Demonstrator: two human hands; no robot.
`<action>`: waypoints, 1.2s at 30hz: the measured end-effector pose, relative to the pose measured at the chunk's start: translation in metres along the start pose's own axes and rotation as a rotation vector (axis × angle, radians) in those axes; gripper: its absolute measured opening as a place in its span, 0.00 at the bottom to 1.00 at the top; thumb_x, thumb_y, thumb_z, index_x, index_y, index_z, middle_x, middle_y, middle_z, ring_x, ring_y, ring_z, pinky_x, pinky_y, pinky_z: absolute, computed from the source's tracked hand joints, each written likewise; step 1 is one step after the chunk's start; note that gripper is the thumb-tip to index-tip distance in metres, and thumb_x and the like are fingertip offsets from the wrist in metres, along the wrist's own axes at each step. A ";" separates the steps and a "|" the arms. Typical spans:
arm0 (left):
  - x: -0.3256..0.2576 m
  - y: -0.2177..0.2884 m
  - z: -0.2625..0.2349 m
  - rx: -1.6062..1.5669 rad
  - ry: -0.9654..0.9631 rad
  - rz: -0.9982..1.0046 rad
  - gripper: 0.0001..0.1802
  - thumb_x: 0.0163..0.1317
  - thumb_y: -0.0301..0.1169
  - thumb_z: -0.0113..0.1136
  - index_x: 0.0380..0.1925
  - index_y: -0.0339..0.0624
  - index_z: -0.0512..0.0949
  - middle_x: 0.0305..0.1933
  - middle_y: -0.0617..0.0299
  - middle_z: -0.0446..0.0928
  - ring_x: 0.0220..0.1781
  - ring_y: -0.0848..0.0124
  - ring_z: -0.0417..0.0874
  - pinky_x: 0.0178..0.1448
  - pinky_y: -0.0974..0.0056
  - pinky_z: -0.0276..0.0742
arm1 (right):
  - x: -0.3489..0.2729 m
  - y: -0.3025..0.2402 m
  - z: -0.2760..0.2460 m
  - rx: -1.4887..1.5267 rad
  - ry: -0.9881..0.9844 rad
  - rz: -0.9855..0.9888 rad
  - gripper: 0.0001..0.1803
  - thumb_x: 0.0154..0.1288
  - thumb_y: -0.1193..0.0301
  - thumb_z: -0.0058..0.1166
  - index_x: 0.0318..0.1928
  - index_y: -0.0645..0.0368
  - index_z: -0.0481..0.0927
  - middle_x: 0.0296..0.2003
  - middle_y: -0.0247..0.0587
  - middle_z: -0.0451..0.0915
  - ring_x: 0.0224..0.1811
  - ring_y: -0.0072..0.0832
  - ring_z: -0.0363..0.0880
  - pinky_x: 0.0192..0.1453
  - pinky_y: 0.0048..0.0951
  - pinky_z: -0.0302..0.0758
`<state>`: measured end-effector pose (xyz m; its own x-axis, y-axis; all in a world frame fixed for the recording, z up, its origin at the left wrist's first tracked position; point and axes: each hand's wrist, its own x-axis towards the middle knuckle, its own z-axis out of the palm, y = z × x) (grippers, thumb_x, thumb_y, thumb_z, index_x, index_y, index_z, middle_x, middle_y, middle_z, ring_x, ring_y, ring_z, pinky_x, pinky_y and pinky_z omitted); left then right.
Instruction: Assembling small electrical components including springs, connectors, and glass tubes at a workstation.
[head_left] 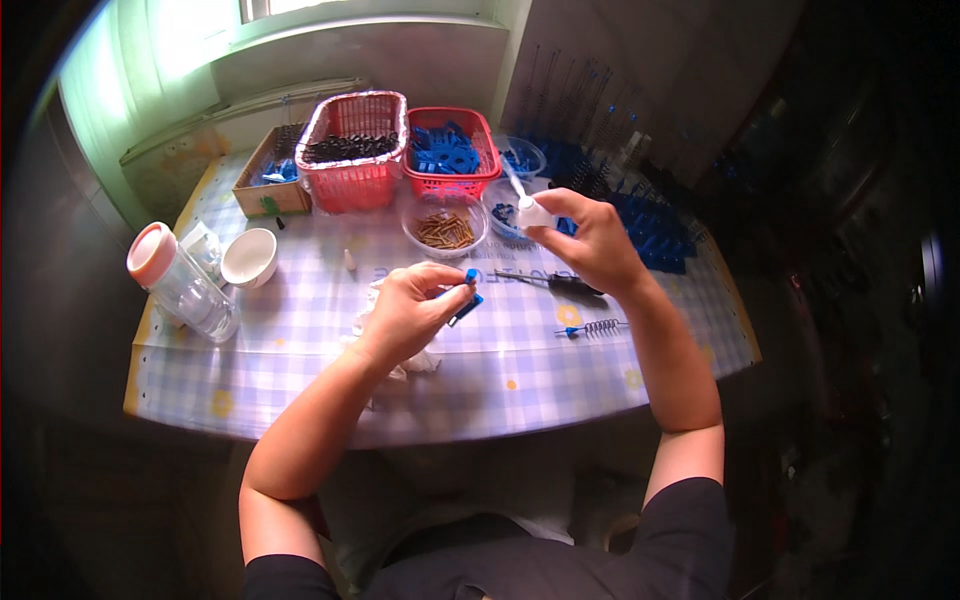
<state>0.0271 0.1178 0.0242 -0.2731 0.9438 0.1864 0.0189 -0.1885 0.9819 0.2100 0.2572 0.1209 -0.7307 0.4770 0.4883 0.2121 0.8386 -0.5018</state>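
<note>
My left hand (pixel 408 308) is closed on a small blue plastic part (pixel 466 310), held above the front middle of the table. A blue bit shows between its thumb and fingertips; how the pieces join is too small to tell. Higher and to the right, my right hand (pixel 592 238) pinches a small white squeeze bottle (pixel 536 214) with a slim nozzle pointing up and left. Crumpled white tissue (pixel 415 364) lies partly hidden under my left wrist. A small white cap-like piece (pixel 349 261) stands left of that hand.
Behind my hands are a clear bowl of brass-coloured pins (pixel 446 231), red baskets of black (pixel 352 180) and blue parts (pixel 470 185), and a cardboard box (pixel 262 200). A screwdriver (pixel 574 286) and spring (pixel 603 328) lie right; a bottle (pixel 190 295) and white bowl (pixel 249 257) stand left.
</note>
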 end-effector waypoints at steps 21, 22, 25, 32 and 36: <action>-0.075 0.019 -0.020 0.172 0.038 0.099 0.09 0.60 0.23 0.62 0.41 0.36 0.83 0.48 0.55 0.79 0.47 0.72 0.81 0.50 0.68 0.79 | 0.102 -0.011 0.176 -0.305 -0.347 -0.047 0.14 0.43 0.63 0.61 0.32 0.53 0.84 0.32 0.47 0.84 0.42 0.44 0.81 0.62 0.49 0.61; -0.075 0.021 -0.021 0.185 0.043 0.102 0.09 0.60 0.23 0.62 0.41 0.35 0.83 0.48 0.55 0.79 0.47 0.72 0.81 0.51 0.68 0.79 | 0.103 -0.010 0.177 -0.307 -0.348 -0.043 0.14 0.43 0.63 0.61 0.32 0.53 0.84 0.32 0.47 0.84 0.42 0.44 0.81 0.62 0.49 0.61; -0.074 0.023 -0.020 0.154 0.063 0.096 0.09 0.59 0.24 0.63 0.40 0.35 0.83 0.46 0.56 0.80 0.45 0.72 0.81 0.49 0.69 0.79 | 0.102 -0.010 0.180 -0.368 -0.267 -0.102 0.16 0.44 0.58 0.64 0.30 0.54 0.83 0.28 0.46 0.83 0.39 0.43 0.82 0.62 0.48 0.60; -0.062 0.020 -0.012 0.105 0.060 0.099 0.09 0.59 0.25 0.64 0.38 0.34 0.83 0.45 0.57 0.81 0.41 0.74 0.81 0.43 0.69 0.78 | 0.079 -0.007 0.136 -0.199 -0.153 -0.236 0.29 0.48 0.61 0.66 0.52 0.57 0.80 0.45 0.46 0.83 0.51 0.43 0.78 0.66 0.43 0.59; -0.057 0.032 -0.007 0.107 0.036 0.099 0.09 0.59 0.24 0.63 0.40 0.32 0.83 0.46 0.56 0.80 0.41 0.75 0.81 0.42 0.71 0.79 | 0.037 -0.019 0.057 -0.074 -0.133 -0.254 0.13 0.54 0.67 0.64 0.39 0.59 0.83 0.40 0.45 0.82 0.46 0.40 0.79 0.54 0.37 0.71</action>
<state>0.0369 0.0558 0.0443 -0.2994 0.9111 0.2833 0.1495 -0.2485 0.9570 0.1415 0.2441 0.1077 -0.8442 0.2146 0.4911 0.0546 0.9460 -0.3194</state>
